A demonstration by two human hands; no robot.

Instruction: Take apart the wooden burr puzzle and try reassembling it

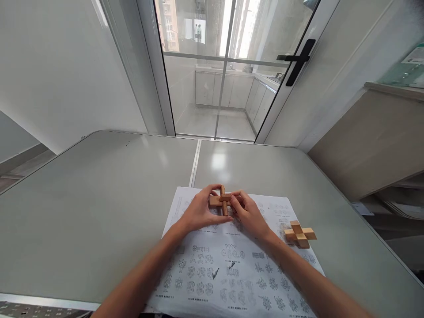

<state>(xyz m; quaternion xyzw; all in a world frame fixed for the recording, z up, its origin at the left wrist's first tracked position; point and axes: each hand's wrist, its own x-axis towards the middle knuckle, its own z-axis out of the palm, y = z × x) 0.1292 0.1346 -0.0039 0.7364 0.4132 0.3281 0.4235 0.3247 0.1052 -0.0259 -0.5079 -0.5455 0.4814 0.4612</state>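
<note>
Over printed sheet (183, 196), left hand (198, 211) grips wooden cross (224, 203), seemingly steadying; right hand (248, 214) pinches end. Paler cross (299, 235): sheet's right edge.

Beyond the far edge of a grey desk (82, 221), split by a pale seam strip (195, 163), stands a light-framed glass door (226, 59) with a black lever handle (299, 62). Through its panes show white base cabinets (233, 90), a pale floor (232, 121) and strong daylight, probably from a window (248, 26). A white wall (66, 66) rises behind the far left corner; a brown-sided shelf unit (371, 137) flanks the right edge.
</note>
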